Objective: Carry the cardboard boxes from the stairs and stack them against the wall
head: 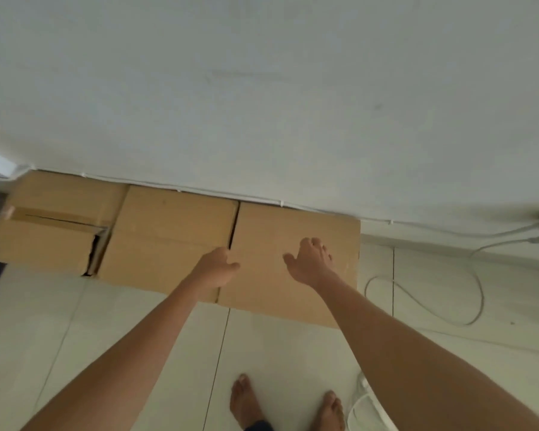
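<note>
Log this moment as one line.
left hand: over box seam | right hand: open above right box | three boxes at wall | holding: nothing

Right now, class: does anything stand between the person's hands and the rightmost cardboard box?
Nothing visible does. The left hand is at the box's left edge, the right hand over the top of the rightmost cardboard box, which already sits by the wall.

leftmost box (44,225) cropped, feet (246,402) cut off

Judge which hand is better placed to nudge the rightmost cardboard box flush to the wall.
Right hand: it is spread open over the top of the rightmost cardboard box. The left hand is curled at the seam beside the middle box.
</note>
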